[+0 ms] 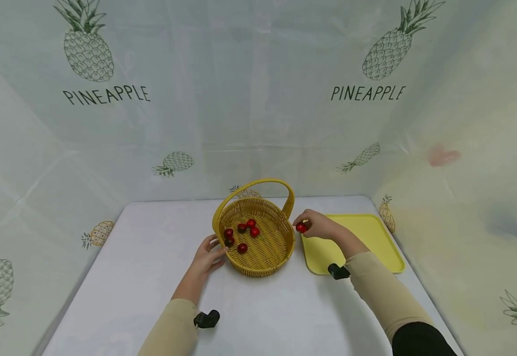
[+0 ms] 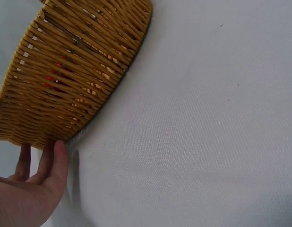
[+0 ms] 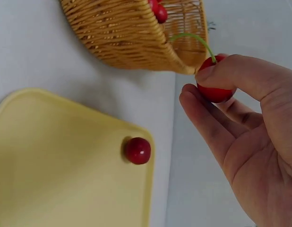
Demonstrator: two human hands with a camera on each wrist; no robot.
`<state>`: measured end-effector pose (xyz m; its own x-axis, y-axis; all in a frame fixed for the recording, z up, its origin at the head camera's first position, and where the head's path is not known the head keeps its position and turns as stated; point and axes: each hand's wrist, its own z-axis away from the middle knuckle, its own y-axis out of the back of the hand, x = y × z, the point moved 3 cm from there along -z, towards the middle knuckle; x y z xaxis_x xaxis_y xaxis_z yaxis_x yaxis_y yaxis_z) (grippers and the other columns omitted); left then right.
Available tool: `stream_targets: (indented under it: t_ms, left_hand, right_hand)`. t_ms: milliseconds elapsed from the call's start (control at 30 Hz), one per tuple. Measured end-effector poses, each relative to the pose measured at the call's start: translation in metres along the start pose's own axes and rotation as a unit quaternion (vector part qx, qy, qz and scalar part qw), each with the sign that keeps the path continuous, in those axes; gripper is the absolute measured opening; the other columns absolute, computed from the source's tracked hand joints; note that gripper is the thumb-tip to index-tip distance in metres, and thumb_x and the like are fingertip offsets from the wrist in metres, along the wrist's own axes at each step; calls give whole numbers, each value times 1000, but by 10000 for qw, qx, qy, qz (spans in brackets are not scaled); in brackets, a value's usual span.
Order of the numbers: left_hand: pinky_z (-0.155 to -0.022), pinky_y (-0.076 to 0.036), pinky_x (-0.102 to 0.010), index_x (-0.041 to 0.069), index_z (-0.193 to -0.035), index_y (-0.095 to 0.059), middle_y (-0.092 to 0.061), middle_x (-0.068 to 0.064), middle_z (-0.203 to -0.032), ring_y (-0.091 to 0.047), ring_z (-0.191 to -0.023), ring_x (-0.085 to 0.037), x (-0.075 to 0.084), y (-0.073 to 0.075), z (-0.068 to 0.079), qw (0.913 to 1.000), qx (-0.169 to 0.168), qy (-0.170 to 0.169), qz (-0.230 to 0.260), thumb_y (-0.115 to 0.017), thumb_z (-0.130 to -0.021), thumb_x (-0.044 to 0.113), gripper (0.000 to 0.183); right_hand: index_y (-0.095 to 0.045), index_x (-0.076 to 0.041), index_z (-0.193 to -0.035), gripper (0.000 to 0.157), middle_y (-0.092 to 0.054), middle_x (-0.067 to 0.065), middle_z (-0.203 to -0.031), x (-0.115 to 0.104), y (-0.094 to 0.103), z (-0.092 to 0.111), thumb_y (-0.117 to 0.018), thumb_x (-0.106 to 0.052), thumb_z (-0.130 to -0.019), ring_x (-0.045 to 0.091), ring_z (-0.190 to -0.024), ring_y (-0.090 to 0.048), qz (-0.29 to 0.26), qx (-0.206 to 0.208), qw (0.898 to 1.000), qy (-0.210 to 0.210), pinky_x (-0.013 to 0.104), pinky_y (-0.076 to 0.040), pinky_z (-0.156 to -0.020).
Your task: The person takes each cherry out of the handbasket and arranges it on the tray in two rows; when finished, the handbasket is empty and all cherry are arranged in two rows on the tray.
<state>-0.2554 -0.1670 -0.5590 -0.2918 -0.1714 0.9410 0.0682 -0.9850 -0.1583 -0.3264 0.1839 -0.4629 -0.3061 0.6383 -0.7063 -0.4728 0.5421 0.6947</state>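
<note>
A yellow wicker basket (image 1: pixel 269 252) with an arched handle stands near the back middle of the table, with several red cherries (image 1: pixel 242 248) inside, mostly toward its left. My left hand (image 1: pixel 207 254) holds the basket's left side. In the left wrist view, that hand's fingers (image 2: pixel 60 163) touch the lower wicker wall, and the thumb barely shows at the frame's edge. Just outside the basket's right side, my right hand (image 1: pixel 321 226) pinches a red cherry (image 3: pixel 214 87) with a green stem between thumb and fingers, above the tray's near corner.
A yellow tray (image 1: pixel 369 242) lies on the right of the white table (image 1: pixel 151 277). One dark red cherry (image 3: pixel 137 151) sits in its corner in the right wrist view. A curtain (image 1: pixel 240 109) printed with pineapples hangs behind and at both sides.
</note>
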Motion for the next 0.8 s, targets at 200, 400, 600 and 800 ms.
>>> stream_targets:
  t_ms: [200,400,600,800]
  left_hand:
    - [-95,-42,-59,11,-146,-37,-28,-20,-154,-51,-118,-35,-1,0,-2,10000,36,21,18,-66,-92,3,62]
    - [-95,-43,-58,10,-145,-37,-30,-20,-152,-53,-116,-35,-2,1,-2,10000,74,22,15,-64,-92,0,60]
    - [-96,-41,-59,10,-145,-37,-30,-20,-152,-53,-115,-37,0,1,-1,9999,101,0,42,-64,-92,0,60]
    - [-96,-41,-59,10,-146,-35,-28,-20,-153,-52,-117,-36,1,-1,2,10000,70,33,55,-63,-93,0,61]
  right_hand:
    - [-65,-1,-117,32,-59,11,-111,13,-1,4,-68,4,-85,27,-97,-59,-144,176,9996,-160,36,-53,-79]
    - [-64,4,-117,34,-64,10,-106,27,-6,5,-71,0,-84,24,-95,-60,-159,284,9990,-313,37,-53,-78]
    - [-64,4,-117,34,-64,12,-107,40,-6,7,-72,-1,-85,26,-95,-61,-186,538,9971,-500,39,-53,-79]
    - [-65,2,-113,30,-64,13,-110,52,-7,12,-73,-3,-85,24,-89,-62,-316,870,9927,-772,36,-53,-73]
